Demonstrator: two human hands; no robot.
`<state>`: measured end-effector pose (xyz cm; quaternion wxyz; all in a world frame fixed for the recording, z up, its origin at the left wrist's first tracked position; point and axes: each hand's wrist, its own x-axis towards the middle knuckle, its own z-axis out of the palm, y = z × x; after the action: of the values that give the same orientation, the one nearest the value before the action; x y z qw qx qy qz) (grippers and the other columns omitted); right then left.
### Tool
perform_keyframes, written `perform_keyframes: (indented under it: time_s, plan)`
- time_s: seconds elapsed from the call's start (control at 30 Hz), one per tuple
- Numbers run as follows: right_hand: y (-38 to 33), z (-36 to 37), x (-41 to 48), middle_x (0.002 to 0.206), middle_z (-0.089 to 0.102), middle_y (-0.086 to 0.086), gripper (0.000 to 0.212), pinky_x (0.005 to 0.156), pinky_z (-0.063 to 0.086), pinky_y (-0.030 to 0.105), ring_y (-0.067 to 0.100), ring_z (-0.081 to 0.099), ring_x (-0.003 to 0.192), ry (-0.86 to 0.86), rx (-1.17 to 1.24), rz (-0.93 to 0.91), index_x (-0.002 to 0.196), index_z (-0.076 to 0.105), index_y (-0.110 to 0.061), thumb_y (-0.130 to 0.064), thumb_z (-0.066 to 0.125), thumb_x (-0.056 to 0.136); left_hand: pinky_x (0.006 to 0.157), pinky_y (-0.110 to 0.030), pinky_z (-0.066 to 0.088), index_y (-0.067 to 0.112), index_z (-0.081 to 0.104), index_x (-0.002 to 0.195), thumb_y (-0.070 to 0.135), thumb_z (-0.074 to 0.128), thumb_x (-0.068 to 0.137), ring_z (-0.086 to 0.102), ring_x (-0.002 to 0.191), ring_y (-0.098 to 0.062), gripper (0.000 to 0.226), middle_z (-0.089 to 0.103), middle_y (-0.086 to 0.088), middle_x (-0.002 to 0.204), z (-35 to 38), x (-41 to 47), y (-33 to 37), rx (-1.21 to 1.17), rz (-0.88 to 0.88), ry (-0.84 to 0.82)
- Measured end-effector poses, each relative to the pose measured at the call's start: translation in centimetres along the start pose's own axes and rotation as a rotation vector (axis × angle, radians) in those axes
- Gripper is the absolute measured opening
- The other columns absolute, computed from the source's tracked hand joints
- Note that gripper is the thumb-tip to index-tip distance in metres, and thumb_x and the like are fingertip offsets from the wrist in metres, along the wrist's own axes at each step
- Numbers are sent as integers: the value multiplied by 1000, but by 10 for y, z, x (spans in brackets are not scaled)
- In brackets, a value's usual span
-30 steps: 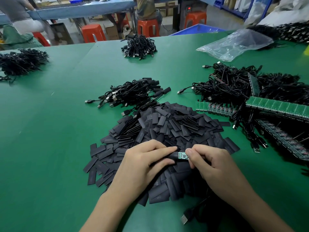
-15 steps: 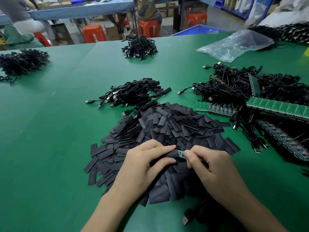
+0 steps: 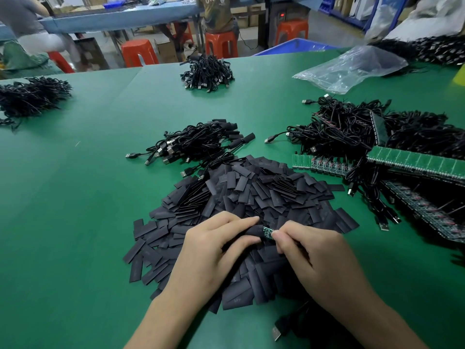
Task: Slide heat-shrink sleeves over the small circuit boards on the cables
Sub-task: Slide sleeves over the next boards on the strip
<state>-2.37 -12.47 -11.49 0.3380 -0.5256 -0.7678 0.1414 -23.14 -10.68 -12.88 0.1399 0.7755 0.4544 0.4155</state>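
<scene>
My left hand [image 3: 214, 250] pinches a black heat-shrink sleeve [image 3: 255, 230] between thumb and forefinger. My right hand [image 3: 312, 258] pinches the right end of a small green circuit board [image 3: 268, 233]. The board's left end sits inside the sleeve's mouth; only a short green stretch shows between my fingertips. Both hands hover over a large heap of flat black sleeves [image 3: 251, 197]. The board's cable runs under my right hand and its USB plug [image 3: 276, 333] lies near the front edge.
A bundle of sleeved USB cables [image 3: 198, 144] lies behind the heap. To the right are tangled cables [image 3: 347, 137] and green board strips [image 3: 415, 163]. Further cable piles [image 3: 207, 74] [image 3: 30, 96] and a clear plastic bag [image 3: 349, 66] sit at the back of the green table [image 3: 63, 210].
The sleeve has slid further right over the board, so less green shows between my fingertips. My hands have drawn slightly closer together.
</scene>
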Motion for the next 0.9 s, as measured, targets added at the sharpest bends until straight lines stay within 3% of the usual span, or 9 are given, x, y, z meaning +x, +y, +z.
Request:
perform_keyframes:
  time_s: [0.2,0.37,0.63,0.9]
  plan:
    - [-3,0,0,57,45,-10,33,47,38,30,12,46,50,43,-63,-40,74,51,-28,-40,46,104,79,-10,46,21,76,119,29,74,91,64,87,1,29,66,14,97,0,0,0,2,5,3]
    - [-3,-2,0,56,42,-9,37,46,34,26,13,44,49,18,-88,-51,73,50,-25,-42,43,104,81,-11,45,20,75,123,25,75,92,61,86,0,32,66,10,99,-2,0,-2,101,125,14]
    - [6,-3,1,53,44,-10,45,49,28,20,10,43,48,-119,160,94,72,53,-24,-55,41,102,77,-27,54,19,74,125,27,72,97,65,88,-12,29,67,5,100,-7,2,-2,125,232,-84]
    - [9,-6,3,48,40,-10,38,48,28,16,6,38,44,-170,298,173,69,57,-19,-38,52,101,77,-26,53,18,73,126,27,71,97,64,86,-12,30,67,6,98,-7,2,1,109,210,-186]
